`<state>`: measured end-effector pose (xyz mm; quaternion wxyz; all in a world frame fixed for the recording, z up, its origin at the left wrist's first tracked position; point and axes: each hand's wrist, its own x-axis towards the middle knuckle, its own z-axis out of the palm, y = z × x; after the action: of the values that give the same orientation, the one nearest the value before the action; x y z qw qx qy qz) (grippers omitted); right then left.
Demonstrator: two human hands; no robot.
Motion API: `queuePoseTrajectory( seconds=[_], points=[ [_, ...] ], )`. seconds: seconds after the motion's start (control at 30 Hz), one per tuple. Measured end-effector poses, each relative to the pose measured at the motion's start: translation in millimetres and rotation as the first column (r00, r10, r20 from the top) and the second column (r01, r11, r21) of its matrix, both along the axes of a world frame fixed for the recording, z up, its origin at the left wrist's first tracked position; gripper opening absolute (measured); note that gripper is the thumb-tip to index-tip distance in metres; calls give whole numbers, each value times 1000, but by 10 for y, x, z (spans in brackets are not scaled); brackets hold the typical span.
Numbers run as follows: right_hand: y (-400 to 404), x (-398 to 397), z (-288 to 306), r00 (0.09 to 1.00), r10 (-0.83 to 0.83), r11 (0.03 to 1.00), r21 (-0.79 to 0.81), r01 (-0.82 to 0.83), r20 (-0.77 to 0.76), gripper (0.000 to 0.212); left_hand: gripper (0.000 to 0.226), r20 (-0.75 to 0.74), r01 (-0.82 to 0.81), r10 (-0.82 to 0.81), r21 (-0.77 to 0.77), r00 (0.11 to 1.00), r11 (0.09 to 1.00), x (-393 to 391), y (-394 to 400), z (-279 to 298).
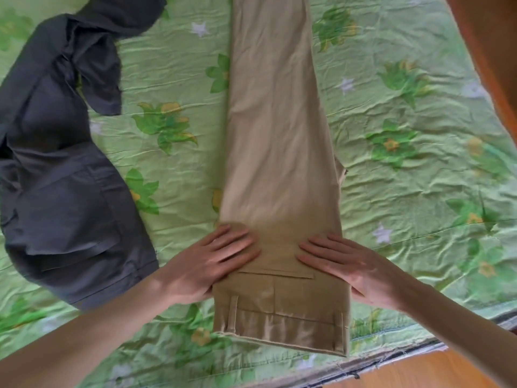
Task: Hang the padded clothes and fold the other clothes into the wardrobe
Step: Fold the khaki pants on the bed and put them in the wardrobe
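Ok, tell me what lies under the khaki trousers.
The khaki trousers lie flat on the green flowered sheet, both hands pressing near the waistband. The sheet shows all round them; whatever is directly beneath is covered.

Only 1 view: a wide-angle head camera looking steeply down and forward from close above the bed. The near bed edge runs along the bottom, and both forearms enter from the lower corners toward the trousers at centre.
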<state>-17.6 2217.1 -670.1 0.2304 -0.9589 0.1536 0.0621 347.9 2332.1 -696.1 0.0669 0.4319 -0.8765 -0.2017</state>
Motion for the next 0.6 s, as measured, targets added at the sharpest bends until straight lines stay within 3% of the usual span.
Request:
queuePoseTrajectory(
  seconds=[0.13, 0.2, 0.23, 0.27, 0.3, 0.33, 0.37, 0.43, 0.5, 0.53, 0.6],
  points=[
    [189, -153, 71, 968, -184, 977, 141, 160, 173, 55, 45, -155, -81, 66, -91, 986, 993, -103, 220, 10],
    [239, -17, 212, 905, -336, 939, 166, 301, 261, 39, 35, -223, -302, 286, -42, 932, 952, -236, 196, 69],
    [257, 60, 142, 846, -468, 875, 267, 403, 255, 57, 27, -238, -447, 440, 27, 866, 894, -288, 148, 57],
    [234, 148, 117, 727, -664, 714, 436, 548, 172, 73, 18, -280, -558, 601, 222, 749, 799, -384, 139, -1],
    [203, 174, 107, 680, -722, 653, 450, 609, 129, 68, 14, -252, -660, 764, 389, 595, 642, -402, 92, 28],
    [196, 178, 93, 667, -721, 671, 425, 607, 187, 39, 12, -270, -710, 798, 365, 539, 603, -388, 52, 12],
    [208, 195, 99, 579, -785, 598, 511, 617, 219, 8, 13, -373, -709, 787, 352, 492, 611, -400, 53, -23],
    [244, 226, -32, 390, -885, 459, 625, 631, 256, 31, 34, -474, -707, 763, 342, 439, 619, -433, 52, -117],
    [169, 425, -60, 261, -930, 367, 649, 667, 257, 34, 53, -477, -774, 783, 282, 400, 567, -499, -40, -83],
    [142, 497, -59, 267, -928, 373, 626, 684, 261, 34, 54, -493, -790, 786, 275, 373, 547, -543, -77, -53],
    [86, 576, -142, 254, -929, 365, 547, 753, 271, 35, 34, -559, -802, 771, 287, 304, 524, -616, -117, -48]
  ],
)
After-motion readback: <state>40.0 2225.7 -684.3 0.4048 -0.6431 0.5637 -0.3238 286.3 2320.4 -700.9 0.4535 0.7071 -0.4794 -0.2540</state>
